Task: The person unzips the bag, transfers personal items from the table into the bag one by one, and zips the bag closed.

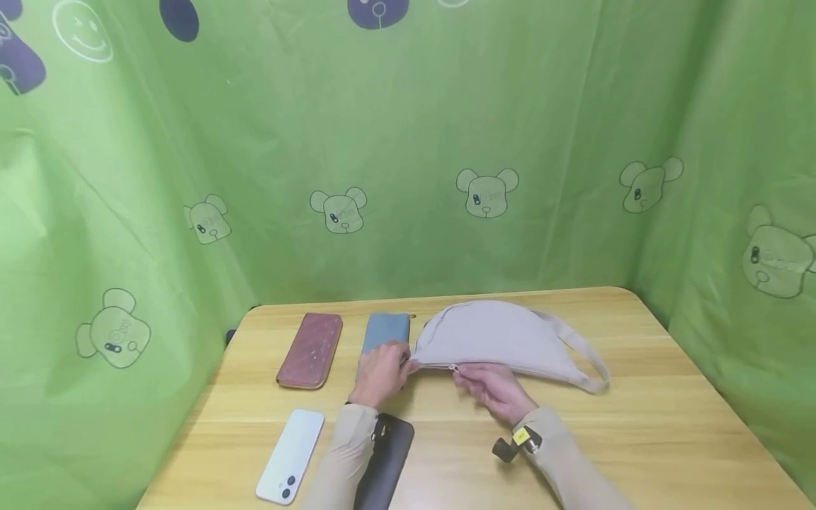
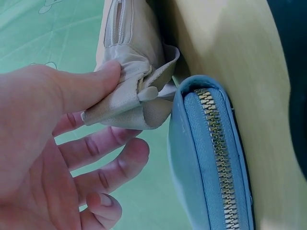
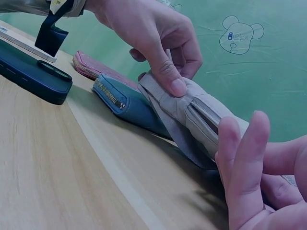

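A light beige crescent-shaped bag (image 1: pixel 491 333) lies at the back of the table, its zipped edge toward me. My left hand (image 1: pixel 381 375) pinches the bag's left end by the strap tab (image 2: pixel 117 103), between thumb and forefinger, its other fingers loosely bent. Along the near edge, my right hand (image 1: pixel 497 389) grips at the zipper pull (image 1: pixel 454 367). In the right wrist view a short stretch of the zipper (image 3: pixel 204 115) is parted between the two hands. A blue zip wallet (image 2: pixel 184 158) lies right beside the bag's left end, partly hidden behind my left hand in the head view.
A dark red wallet (image 1: pixel 310 350) is at the back left. Nearer lie a white phone (image 1: pixel 290 453) and a black phone (image 1: pixel 389 460), the latter partly under my left forearm. The bag's strap (image 1: pixel 583 347) loops out to the right. Green curtains (image 1: pixel 408 142) surround the table.
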`<action>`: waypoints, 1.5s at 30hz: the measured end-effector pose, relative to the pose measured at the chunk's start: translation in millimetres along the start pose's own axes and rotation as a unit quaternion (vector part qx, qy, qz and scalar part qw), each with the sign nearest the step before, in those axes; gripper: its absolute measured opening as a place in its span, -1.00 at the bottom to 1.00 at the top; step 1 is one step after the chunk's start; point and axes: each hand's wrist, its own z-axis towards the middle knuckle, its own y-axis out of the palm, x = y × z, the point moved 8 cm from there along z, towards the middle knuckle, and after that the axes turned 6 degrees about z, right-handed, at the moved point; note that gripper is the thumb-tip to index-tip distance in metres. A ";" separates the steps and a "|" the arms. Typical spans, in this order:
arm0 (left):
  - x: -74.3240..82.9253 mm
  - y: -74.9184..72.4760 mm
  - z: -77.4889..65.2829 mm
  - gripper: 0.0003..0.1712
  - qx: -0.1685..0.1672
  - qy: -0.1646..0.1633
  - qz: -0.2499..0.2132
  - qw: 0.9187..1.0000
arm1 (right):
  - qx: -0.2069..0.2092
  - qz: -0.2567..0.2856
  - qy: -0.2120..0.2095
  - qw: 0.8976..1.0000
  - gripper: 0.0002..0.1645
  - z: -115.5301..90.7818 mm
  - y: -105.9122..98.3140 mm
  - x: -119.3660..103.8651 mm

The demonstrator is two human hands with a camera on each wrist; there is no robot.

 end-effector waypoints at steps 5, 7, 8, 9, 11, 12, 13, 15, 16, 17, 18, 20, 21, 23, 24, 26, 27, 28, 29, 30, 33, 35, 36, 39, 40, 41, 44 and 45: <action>0.2 0.0 -0.6 -0.73 -0.004 0.000 -0.007 1.000 | 0.009 -0.003 0.002 1.000 -0.80 -0.5 -1.0 -0.1; 0.2 -0.3 -0.3 -0.73 -0.004 -0.001 -0.008 1.000 | 0.010 -0.005 0.001 1.000 -0.80 -0.3 -0.9 -1.0; 0.2 -0.5 -0.2 -0.73 -0.003 -0.001 -0.007 1.000 | 0.010 -0.005 0.000 1.000 -0.80 -0.5 -0.7 -1.5; 0.2 -0.7 -0.2 -0.73 -0.003 -0.002 -0.007 1.000 | 0.009 -0.004 -0.001 1.000 -0.79 -0.5 -0.6 -1.8; 0.3 -0.9 -0.2 -0.73 -0.002 -0.002 -0.006 1.000 | 0.006 -0.002 0.000 1.000 -0.79 -1.3 -0.2 -2.1; 0.4 -0.9 -0.1 -0.73 -0.002 -0.001 -0.006 1.000 | 0.005 -0.002 0.000 1.000 -0.79 -1.7 -0.2 -2.3; 0.6 -0.9 0.0 -0.73 -0.002 0.000 -0.005 1.000 | 0.002 -0.002 0.000 1.000 -0.79 -2.1 -0.4 -2.5; 0.7 -1.1 0.3 -0.74 -0.001 0.002 -0.006 1.000 | 0.001 -0.001 0.002 1.000 -0.78 -2.9 -1.9 -2.8; 0.5 -1.3 0.5 -0.74 0.000 0.003 -0.007 1.000 | 0.002 -0.004 0.002 1.000 -0.78 -3.3 -3.2 -3.1; 0.2 -1.5 0.7 -0.74 0.001 0.003 -0.007 1.000 | 0.003 -0.004 0.002 1.000 -0.78 -3.5 -4.7 -3.5; -0.3 -1.7 0.7 -0.74 0.001 0.002 -0.006 1.000 | 0.001 -0.005 0.001 1.000 -0.78 -3.6 -6.1 -4.0; -1.6 -2.0 0.6 -0.74 0.002 -0.001 -0.005 1.000 | 0.001 -0.005 0.000 1.000 -0.77 -3.7 -8.7 -4.9; -2.1 -2.0 0.6 -0.74 0.001 -0.003 -0.003 1.000 | 0.001 -0.004 -0.001 1.000 -0.77 -3.7 -9.6 -5.4; -2.9 -1.9 0.2 -0.74 -0.001 -0.006 -0.001 1.000 | -0.004 -0.003 -0.001 1.000 -0.76 -3.6 -9.8 -6.1; -3.1 -1.8 0.0 -0.74 -0.002 -0.006 -0.001 1.000 | -0.007 -0.003 -0.001 1.000 -0.76 -3.6 -9.4 -6.4; -3.0 -1.7 -0.2 -0.74 -0.004 -0.006 -0.004 1.000 | -0.009 0.001 0.000 1.000 -0.76 -3.5 -8.9 -6.4; -2.8 -1.6 -0.2 -0.74 -0.004 -0.006 -0.005 1.000 | -0.011 0.002 0.000 1.000 -0.76 -3.6 -8.8 -6.5; -2.7 -1.8 -0.4 -0.74 -0.003 -0.005 -0.006 1.000 | -0.012 0.003 0.000 1.000 -0.76 -3.6 -8.6 -6.6; -2.4 -1.8 -0.4 -0.74 -0.002 -0.005 -0.007 1.000 | -0.012 0.005 0.000 1.000 -0.76 -3.8 -8.7 -6.7; -2.2 -1.9 -0.3 -0.74 -0.002 -0.005 -0.007 1.000 | -0.012 0.006 0.000 1.000 -0.76 -4.0 -8.8 -6.9; -1.5 -1.9 -0.1 -0.74 0.000 -0.004 -0.008 1.000 | -0.012 0.004 0.004 1.000 -0.75 -5.2 -9.8 -7.5; -1.0 -1.3 0.3 -0.74 -0.001 -0.003 -0.007 1.000 | -0.004 0.006 0.007 1.000 -0.74 -5.8 -11.6 -7.8; -1.0 -1.0 0.4 -0.74 -0.002 -0.002 -0.007 1.000 | 0.000 0.006 0.008 1.000 -0.74 -6.1 -12.6 -7.9; -1.2 -0.1 0.7 -0.74 -0.004 -0.002 -0.006 1.000 | 0.010 0.006 0.008 1.000 -0.77 -6.2 -14.9 -8.8; -1.7 0.0 0.7 -0.74 -0.005 -0.003 -0.005 1.000 | 0.015 0.007 0.008 1.000 -0.77 -6.2 -15.4 -9.1; -2.3 0.1 0.7 -0.73 -0.005 -0.004 -0.004 1.000 | 0.015 0.006 0.007 1.000 -0.78 -6.0 -15.3 -9.4; -3.5 0.5 0.2 -0.73 -0.007 -0.010 -0.001 1.000 | 0.013 0.008 0.004 1.000 -0.78 -6.5 -14.9 -10.7; -2.8 0.8 0.2 -0.73 -0.008 -0.011 -0.002 1.000 | 0.013 0.009 0.003 1.000 -0.78 -7.5 -15.6 -10.8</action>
